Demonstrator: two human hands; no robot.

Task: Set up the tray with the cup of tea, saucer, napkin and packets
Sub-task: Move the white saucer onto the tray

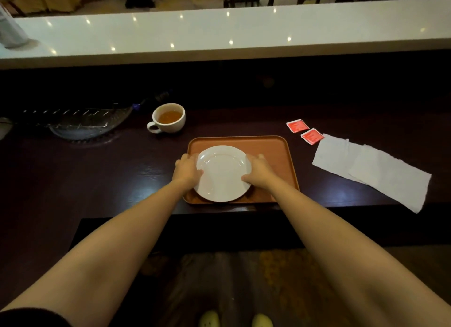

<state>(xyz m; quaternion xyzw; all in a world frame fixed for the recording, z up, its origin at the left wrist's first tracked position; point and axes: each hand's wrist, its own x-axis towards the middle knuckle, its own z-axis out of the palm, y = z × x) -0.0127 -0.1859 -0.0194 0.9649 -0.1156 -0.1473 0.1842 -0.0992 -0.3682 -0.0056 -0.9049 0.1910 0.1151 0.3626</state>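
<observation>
A white saucer [223,174] lies on the left part of the brown tray [273,153], which sits near the front edge of the dark counter. My left hand [186,169] grips the saucer's left rim and my right hand [260,171] grips its right rim. A white cup of tea [168,117] stands on the counter behind the tray, to the left, with its handle pointing left. Two red packets [297,125] [312,136] lie right of the tray. A white napkin [371,170] is spread out further right.
A clear glass dish [83,126] sits at the left of the dark counter [97,170]. A raised white ledge [219,33] runs across the back. Chairs and furniture stand beyond it.
</observation>
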